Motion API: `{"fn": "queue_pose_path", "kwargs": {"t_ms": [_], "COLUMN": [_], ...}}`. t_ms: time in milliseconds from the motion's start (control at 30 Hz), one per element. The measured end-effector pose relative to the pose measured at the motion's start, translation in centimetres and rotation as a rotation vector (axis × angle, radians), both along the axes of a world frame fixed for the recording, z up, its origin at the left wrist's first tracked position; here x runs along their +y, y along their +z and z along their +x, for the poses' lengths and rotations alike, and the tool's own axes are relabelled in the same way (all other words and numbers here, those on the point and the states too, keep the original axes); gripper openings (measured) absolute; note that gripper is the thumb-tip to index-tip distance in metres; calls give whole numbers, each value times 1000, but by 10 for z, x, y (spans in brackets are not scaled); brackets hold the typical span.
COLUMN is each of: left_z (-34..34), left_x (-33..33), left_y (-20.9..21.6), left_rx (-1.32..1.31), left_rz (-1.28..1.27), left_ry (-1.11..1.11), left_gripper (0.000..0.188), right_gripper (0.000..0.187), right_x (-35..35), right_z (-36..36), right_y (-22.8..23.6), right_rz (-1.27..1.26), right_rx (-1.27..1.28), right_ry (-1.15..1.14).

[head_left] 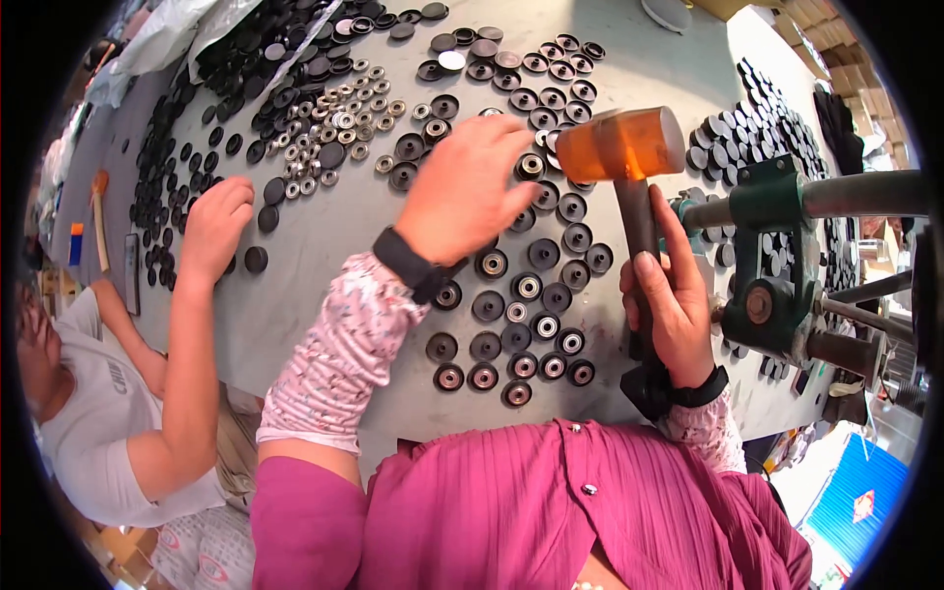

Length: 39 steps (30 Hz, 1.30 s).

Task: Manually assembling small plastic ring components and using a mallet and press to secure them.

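Black caps (487, 306): some hold metal rings (546, 325), others bare
Left hand (462, 192): loosely spread above them
Right hand (678, 307): wrapped round mallet (634, 162)

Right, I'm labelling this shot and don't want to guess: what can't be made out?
All in the head view:
- Whatever lies directly under the left hand: hidden by it; motion blur also obscures its grip.
- Mallet: part of its handle is covered by the right hand.
- Green metal fixture: bars cut off by the dark right rim.
- White round object: cut off by the top edge.
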State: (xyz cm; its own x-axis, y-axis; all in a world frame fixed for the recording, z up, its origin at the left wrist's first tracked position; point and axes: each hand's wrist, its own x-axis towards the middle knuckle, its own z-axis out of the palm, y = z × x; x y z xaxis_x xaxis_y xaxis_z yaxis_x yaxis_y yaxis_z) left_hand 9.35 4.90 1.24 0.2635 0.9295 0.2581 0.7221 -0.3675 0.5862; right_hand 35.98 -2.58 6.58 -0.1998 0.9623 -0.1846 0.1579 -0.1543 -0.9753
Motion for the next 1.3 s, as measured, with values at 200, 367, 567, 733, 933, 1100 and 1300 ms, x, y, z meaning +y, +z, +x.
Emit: {"fn": "queue_pose_path", "kwargs": {"t_ms": [200, 367, 567, 733, 933, 1100, 1300], "left_z": [38, 27, 13, 3, -3, -5, -26], "left_x": [-15, -63, -72, -95, -109, -109, -110], "left_y": [-13, -9, 9, 9, 12, 12, 9], "left_rx": [213, 118, -36, 9, -137, -337, -213], "left_rz": [108, -6, -124, -61, -186, -246, -59], "left_ry": [-241, -452, -385, -243, -311, -370, 58], "left_gripper": [79, 88, 77, 61, 47, 28, 17], "right_gripper": [64, 65, 62, 60, 63, 62, 60], "right_x": [0, -3, 3, 12, 18, 36, 21], "right_z": [-6, 1, -6, -19, -36, -55, -64], "right_y": [3, 5, 14, 2, 28, -2, 49], "right_rz": [3, 10, 189, 522, 512, 409, 387], "right_rx": [97, 47, -251, -340, -467, -493, -421], "right_ry": [-29, -19, 121, 260, 302, 399, 298]}}
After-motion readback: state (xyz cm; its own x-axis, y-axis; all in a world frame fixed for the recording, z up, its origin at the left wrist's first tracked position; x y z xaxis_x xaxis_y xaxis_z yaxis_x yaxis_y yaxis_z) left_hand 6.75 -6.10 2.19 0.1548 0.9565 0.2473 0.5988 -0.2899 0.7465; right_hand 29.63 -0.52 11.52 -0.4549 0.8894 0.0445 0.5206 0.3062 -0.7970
